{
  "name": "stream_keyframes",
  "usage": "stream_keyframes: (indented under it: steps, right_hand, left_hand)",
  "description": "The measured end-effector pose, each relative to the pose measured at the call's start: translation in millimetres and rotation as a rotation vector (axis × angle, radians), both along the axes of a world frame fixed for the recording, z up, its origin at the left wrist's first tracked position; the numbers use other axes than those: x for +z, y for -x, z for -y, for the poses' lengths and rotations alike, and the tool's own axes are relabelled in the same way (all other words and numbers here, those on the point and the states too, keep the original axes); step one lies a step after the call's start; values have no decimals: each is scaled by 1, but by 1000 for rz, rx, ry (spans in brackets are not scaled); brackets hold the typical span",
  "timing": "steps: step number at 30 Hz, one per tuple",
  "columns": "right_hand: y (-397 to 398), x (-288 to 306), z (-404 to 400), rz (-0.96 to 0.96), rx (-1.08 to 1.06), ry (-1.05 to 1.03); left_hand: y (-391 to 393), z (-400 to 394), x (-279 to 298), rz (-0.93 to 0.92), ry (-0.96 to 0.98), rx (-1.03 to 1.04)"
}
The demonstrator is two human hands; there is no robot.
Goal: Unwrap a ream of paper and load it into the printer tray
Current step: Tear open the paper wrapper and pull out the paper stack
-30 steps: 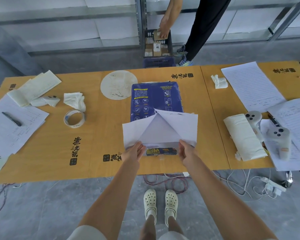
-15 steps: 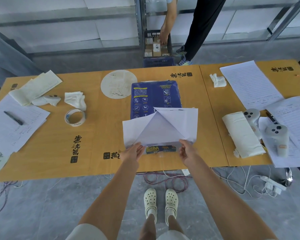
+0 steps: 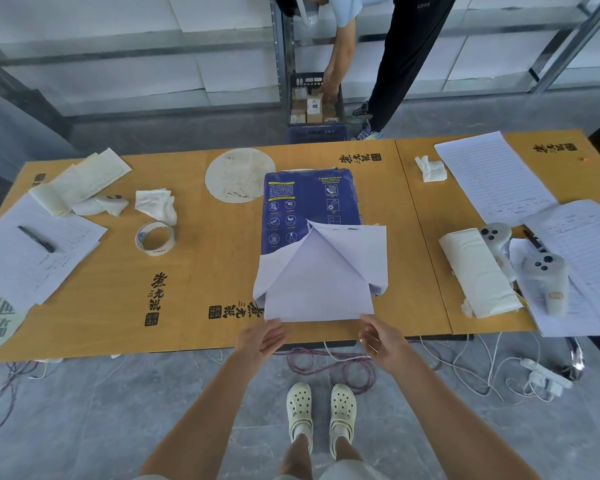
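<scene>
I pinch one ream (image 3: 311, 209)'s unfolded white wrapper flap (image 3: 321, 292) at its near corners with my left hand (image 3: 260, 341) and right hand (image 3: 381, 339), at the table (image 3: 201, 271)'s front edge.

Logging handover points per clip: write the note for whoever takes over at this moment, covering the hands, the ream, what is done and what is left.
Left hand: at the near left corner of the opened wrapper flap, fingers on its edge.
Right hand: at the near right corner, same hold.
Ream: lying flat mid-table, far part still in the blue wrapper; near end flaps folded open, white inside showing.
Done: near end of the wrapper opened.
Left: strip the rest of the wrapper, lift out the sheets, load them. No printer or tray is in view.
</scene>
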State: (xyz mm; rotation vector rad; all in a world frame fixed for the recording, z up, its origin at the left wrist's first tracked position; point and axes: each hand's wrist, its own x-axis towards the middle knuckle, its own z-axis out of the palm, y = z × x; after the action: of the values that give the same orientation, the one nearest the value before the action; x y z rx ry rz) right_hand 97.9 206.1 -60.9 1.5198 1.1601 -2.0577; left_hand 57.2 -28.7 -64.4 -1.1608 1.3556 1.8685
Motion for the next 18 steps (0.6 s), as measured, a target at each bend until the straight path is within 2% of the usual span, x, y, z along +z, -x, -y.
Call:
stream_keyframes:
  steps: [4, 8, 12, 14, 18]
  right_hand:
    - [4, -1, -4, -8, 130, -52]
    - [12, -3, -7, -6, 224, -148]
    - [20, -7, -7, -112, 120, -101]
    - [24, -10, -9, -127, 77, -143]
    - [30, -8, -12, -126, 95, -184]
  left_hand:
    - [3, -2, -1, -38, 39, -37]
    - [7, -4, -3, -60, 103, 12]
    - [17, -4, -3, -74, 85, 58]
    - [21, -4, -4, -91, 102, 40]
    - [23, -3, -7, -103, 131, 14]
